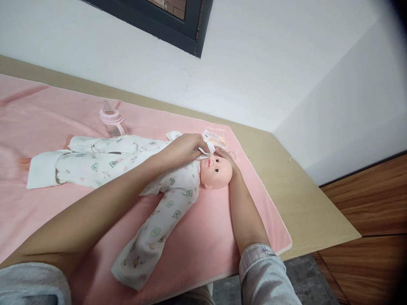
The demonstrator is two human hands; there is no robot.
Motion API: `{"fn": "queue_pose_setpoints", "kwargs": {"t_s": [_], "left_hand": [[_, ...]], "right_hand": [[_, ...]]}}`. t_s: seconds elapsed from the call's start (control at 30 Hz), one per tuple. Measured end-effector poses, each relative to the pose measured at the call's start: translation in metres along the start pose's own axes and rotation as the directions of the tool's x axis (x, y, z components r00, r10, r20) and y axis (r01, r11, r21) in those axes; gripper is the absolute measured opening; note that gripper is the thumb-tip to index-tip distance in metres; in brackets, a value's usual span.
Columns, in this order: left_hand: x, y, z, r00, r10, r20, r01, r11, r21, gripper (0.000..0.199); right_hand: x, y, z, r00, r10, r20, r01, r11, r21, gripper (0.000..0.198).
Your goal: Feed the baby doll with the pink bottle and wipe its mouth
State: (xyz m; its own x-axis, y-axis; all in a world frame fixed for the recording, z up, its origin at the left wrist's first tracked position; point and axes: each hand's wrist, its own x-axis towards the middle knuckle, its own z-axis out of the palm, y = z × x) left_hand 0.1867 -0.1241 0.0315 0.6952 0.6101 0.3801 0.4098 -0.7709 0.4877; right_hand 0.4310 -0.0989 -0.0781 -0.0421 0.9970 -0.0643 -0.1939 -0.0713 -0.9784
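A bald baby doll (219,171) in a white printed outfit (127,159) lies face up, its head toward the right. At the side of its face, my left hand (190,146) pinches a small white cloth (208,149) near the mouth and cheek. My right hand (225,154) lies along the far side and crown of the doll's head, fingers stretched toward the cloth; part of it is hidden behind the head. One long sleeve (155,233) of the outfit spreads toward me.
Beyond the doll's legs stands a pink baby bottle (111,118). A small white packet (214,137) lies just past my hands. Under everything is a pink blanket (197,254) on a wooden tabletop (286,182), which meets a white wall (248,76).
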Motion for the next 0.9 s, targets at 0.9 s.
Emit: {"fn": "queue_pose_setpoints", "kwargs": {"t_s": [0.9], "left_hand": [[0.0013,0.0017,0.0096,1.000,-0.001,0.015,0.001,0.999,-0.038,0.030]], "right_hand": [[-0.0012,-0.0032,0.0011,1.000,-0.012,0.000,0.012,1.000,-0.025,0.040]]}}
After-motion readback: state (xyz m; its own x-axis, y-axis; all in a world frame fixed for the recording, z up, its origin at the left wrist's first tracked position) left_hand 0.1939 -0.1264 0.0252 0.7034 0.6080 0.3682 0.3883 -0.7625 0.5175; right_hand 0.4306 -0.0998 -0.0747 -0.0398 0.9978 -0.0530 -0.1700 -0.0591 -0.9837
